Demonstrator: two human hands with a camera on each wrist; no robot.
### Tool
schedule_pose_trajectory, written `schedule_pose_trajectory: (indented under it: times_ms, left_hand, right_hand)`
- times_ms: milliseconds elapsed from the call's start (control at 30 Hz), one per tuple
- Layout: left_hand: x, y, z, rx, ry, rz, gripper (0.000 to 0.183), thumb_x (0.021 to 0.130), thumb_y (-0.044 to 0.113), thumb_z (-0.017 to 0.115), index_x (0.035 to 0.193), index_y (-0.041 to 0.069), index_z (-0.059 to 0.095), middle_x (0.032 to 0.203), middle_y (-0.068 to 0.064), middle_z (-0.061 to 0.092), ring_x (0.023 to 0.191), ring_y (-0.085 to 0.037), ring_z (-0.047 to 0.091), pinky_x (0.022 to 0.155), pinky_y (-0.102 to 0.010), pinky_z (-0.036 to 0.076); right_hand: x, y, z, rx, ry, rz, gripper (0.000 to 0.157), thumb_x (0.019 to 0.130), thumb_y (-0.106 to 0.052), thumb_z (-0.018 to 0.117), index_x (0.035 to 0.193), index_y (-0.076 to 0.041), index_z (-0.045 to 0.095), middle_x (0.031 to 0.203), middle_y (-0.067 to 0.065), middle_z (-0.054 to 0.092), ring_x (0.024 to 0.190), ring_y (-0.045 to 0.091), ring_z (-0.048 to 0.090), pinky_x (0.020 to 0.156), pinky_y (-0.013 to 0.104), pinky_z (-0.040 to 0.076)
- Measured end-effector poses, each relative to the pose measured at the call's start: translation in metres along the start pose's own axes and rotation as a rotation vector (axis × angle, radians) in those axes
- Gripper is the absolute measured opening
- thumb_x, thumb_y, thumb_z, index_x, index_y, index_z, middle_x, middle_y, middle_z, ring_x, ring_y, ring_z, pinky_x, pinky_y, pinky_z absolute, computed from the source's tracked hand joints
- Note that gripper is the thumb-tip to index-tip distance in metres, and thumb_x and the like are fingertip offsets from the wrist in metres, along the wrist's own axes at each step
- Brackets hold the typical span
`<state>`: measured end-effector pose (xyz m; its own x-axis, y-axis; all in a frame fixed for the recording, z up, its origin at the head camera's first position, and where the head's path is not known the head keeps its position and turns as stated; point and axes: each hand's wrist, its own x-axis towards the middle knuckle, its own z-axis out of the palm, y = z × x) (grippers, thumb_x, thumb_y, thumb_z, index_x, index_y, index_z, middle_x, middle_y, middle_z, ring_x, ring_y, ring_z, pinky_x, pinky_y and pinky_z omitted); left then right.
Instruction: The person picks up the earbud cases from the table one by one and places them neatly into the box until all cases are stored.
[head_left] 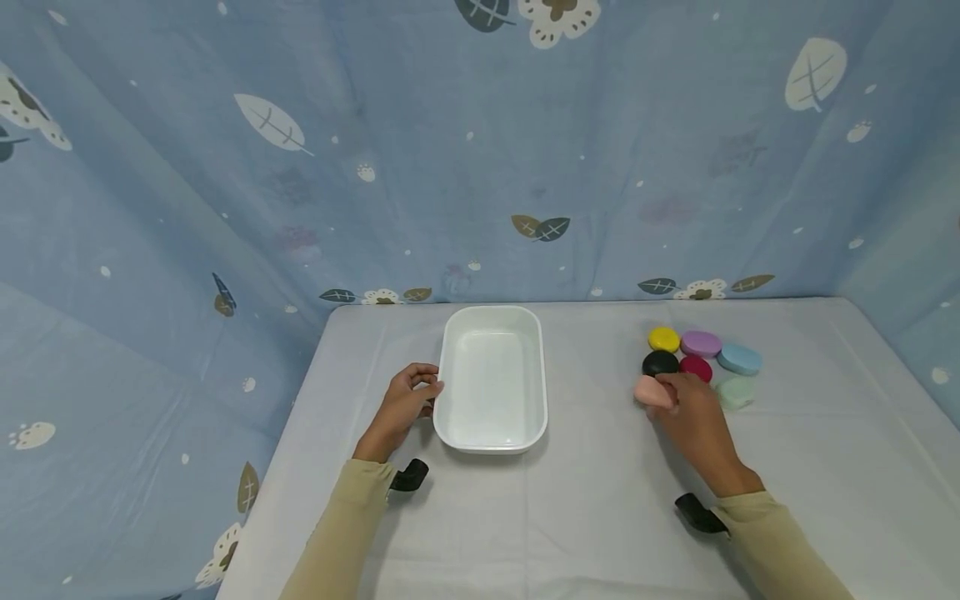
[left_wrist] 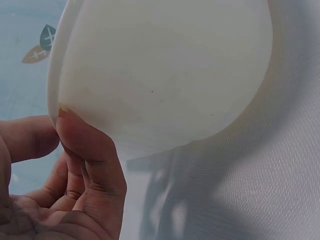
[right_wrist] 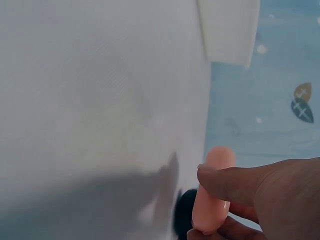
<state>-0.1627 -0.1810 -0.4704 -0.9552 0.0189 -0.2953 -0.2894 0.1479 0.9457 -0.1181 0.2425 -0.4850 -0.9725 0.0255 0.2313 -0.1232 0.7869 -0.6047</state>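
Tray [head_left: 491, 379] sits left, left hand [head_left: 399, 408] pinching its rim; right hand [head_left: 692, 421] pinches the pink piece [head_left: 649, 392] over right. Looks early to me: one in hand, six other pieces [head_left: 696, 368] ungrabbed nearby.

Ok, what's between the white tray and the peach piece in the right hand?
Just bare white cloth, seen in the head view, from the white tray to the peach piece the right hand holds.

arms [head_left: 333, 533] outstretched, well apart; left hand [head_left: 402, 406] and right hand [head_left: 693, 421], 2 pinching grips.
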Motion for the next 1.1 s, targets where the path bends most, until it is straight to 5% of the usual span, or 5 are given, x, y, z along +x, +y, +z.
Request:
schedule_pose_trajectory:
  times_ms: [567,1100]
  left_hand:
    - [0.002,-0.005,0.000,-0.014,-0.004,0.005,0.032,0.104,0.006,0.064,0.133,-0.004,0.056,0.112,-0.012,0.059,0.076,-0.019,0.059,0.064,-0.030,0.053]
    - [0.002,-0.006,0.000,-0.031,-0.005,0.010,0.031,0.105,0.006,0.063,0.134,-0.003,0.056,0.112,-0.011,0.059,0.074,-0.018,0.058,0.063,-0.029,0.053]
  right_hand:
    - [0.022,-0.044,0.009,0.024,-0.019,-0.119,0.046,0.082,0.010,0.084,0.124,0.014,0.066,0.111,0.028,0.066,0.094,0.037,0.057,0.081,0.051,0.053]
    - [0.048,-0.087,0.030,0.097,-0.072,-0.125,0.043,0.087,0.004,0.084,0.126,0.010,0.067,0.118,0.026,0.066,0.098,0.037,0.058,0.085,0.047,0.053]
